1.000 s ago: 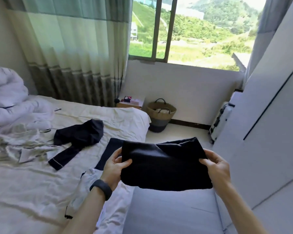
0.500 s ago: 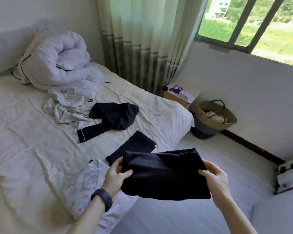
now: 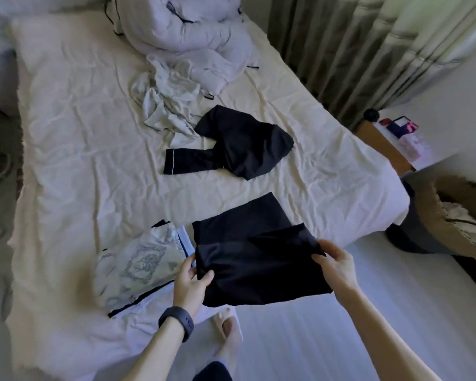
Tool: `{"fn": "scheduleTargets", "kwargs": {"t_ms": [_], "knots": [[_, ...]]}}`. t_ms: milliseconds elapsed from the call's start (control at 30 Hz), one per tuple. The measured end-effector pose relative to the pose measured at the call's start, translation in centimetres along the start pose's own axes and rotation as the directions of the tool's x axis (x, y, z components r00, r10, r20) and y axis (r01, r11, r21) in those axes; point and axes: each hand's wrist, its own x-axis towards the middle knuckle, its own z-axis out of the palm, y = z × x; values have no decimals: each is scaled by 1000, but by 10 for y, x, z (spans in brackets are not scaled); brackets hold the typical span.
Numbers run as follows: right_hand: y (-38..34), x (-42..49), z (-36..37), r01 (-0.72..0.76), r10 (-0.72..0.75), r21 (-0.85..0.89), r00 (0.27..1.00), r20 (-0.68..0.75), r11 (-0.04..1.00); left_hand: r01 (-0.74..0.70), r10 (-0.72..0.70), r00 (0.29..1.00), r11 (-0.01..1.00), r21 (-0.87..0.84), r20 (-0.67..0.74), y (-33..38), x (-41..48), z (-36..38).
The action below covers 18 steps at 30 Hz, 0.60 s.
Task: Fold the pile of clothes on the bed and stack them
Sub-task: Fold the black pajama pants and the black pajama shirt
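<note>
While folded, garment (image 3: pixel 261 273) pinched between hands (image 3: pixel 189 287) (image 3: pixel 337 270)

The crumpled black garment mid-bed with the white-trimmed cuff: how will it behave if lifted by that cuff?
Probably floppy: the black garment lies slumped in soft folds on the sheet, so it should dangle and unfold. Likely light, as the cloth looks thin. The cuff lies flat, probably easy to pinch.
</note>
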Motion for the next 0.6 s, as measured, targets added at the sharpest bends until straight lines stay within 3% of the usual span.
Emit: {"fn": "scheduleTargets", "kwargs": {"t_ms": [333,500,600], "knots": [[12,178,73,-11,38,-209,991,129,978,80,-69,967,996,33,-245,-19,123,47],[29,257,120,70,12,-344,973,231,936,183,-161,956,981,71,-246,-39,200,59],[41,280,139,-2,92,-346,965,245,938,248,-223,933,967,58,-281,-51,221,68]]}}
